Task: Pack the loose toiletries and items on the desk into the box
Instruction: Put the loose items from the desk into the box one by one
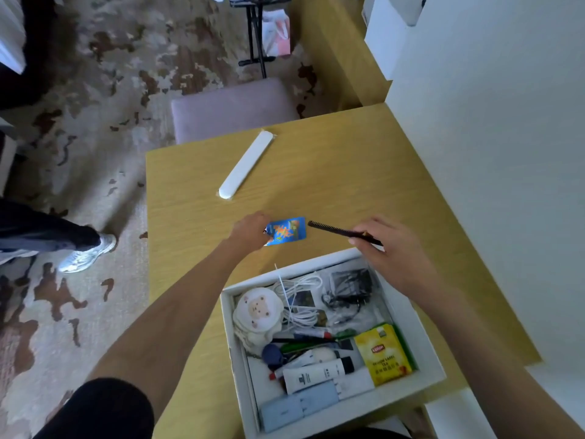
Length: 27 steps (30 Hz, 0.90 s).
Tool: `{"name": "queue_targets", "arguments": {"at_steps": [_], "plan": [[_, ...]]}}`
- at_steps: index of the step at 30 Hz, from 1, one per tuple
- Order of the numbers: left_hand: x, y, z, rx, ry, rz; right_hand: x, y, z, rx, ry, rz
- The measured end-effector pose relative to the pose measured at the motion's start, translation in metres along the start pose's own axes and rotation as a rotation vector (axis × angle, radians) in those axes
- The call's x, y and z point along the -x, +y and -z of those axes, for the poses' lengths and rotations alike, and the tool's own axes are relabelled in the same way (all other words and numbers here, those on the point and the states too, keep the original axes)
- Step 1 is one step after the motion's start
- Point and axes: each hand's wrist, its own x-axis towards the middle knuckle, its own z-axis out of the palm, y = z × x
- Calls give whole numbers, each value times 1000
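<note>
Right under us sits our box [424, 340], white and open, on the near end of the table [332, 172]. It is almost full. We can see a yellow tea pack [384, 354], a white tube [316, 373], a round sheep pouch [258, 308], white cord [299, 288] and a black plug [351, 282] inside.

Our right hand [389, 248] is pinched shut on a black comb [335, 230]. The comb is up in the air, just past the far edge of the box, with its teeth end sticking out to the left. Our left hand [250, 229] is down on the table, with its fingers on the left edge of a blue card [288, 232]. The card lies flat, just past the box and close to the comb. We cannot tell if the fingers have closed on the card or only touch it.

Farther off, a long white case [246, 164] lies slanted on the table, well apart from both hands. Nobody is touching it.

We think we are near the end of the packing. Only these three things are left outside the box. The step now is getting the comb and the card in. Next, the right hand needs to bring the comb back over the box and let go where there is room. The card is thin and flat, so the left hand may need to slide it or lift a corner first. Then the white case is left to fetch.
</note>
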Motion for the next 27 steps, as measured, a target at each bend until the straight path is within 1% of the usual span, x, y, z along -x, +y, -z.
{"name": "queue_targets", "arguments": {"at_steps": [2, 4, 7, 9, 11, 14, 17, 19, 22, 24, 25, 27], "plan": [[13, 5, 9, 164, 86, -51, 11, -5, 6, -8, 27, 33], [35, 10, 22, 292, 213, -80, 19, -8, 9, -53, 15, 23], [77, 17, 43, 393, 392, -56, 33, -9, 10, -146, -26, 2], [109, 20, 50, 437, 463, -68, 40, -8, 7, -152, -119, 20], [144, 24, 50, 484, 520, -88, 46, -8, -2, -136, -252, 43], [190, 32, 41, 500, 605, -75, 57, -12, -31, -104, -429, 58], [222, 40, 26, 546, 612, -78, 66, -19, -66, -53, -575, 108], [236, 44, 14, 558, 603, -90, 68, -22, -82, -13, -636, 154], [252, 48, -1, 547, 567, -113, 70, -21, -89, -18, -627, 174], [259, 51, -8, 528, 524, -141, 71, -18, -83, -82, -570, 102], [262, 52, -12, 504, 507, -168, 71, -16, -77, -131, -541, 34], [265, 55, -21, 427, 489, -214, 71, -14, -64, -321, -520, -128]]}}
